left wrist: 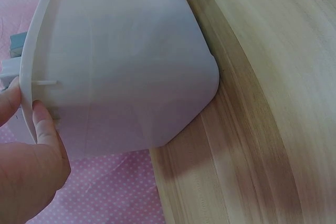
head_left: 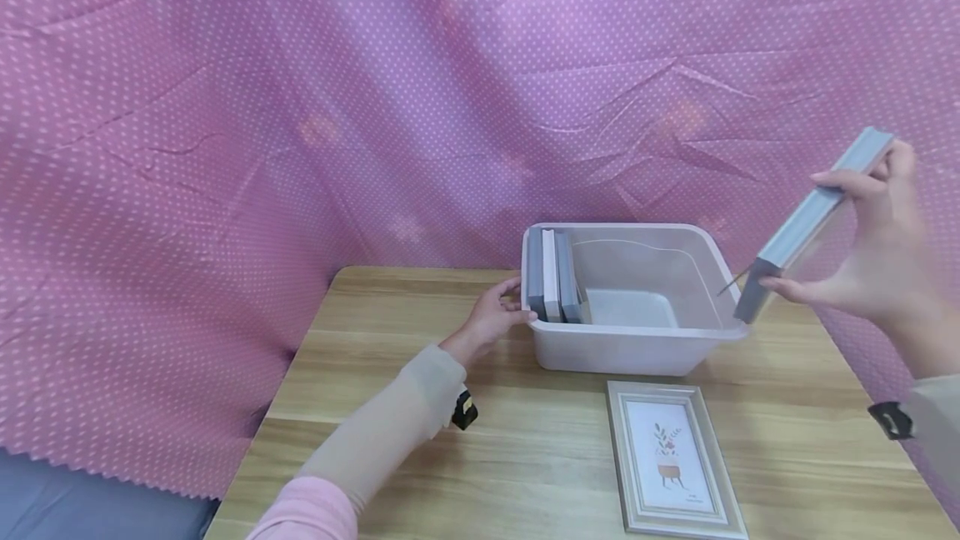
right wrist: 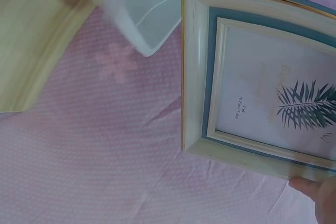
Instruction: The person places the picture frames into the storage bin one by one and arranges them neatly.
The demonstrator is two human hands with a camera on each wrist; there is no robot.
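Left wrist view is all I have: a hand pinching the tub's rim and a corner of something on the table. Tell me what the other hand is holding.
Observer: The right hand holds a picture frame, raised and tilted near the right end of the tub.
Operator: Describe the front of it.
Observer: The right wrist view shows a dark leaf print on it.
Operator: Now tell me how the things inside the tub are placed.
Observer: From the head view, several frames stand on edge, side by side, at its left end.

Picture frame (right wrist: pixel 194 72) (leaf motif (right wrist: pixel 314 106)) against fingers (right wrist: pixel 312 188)
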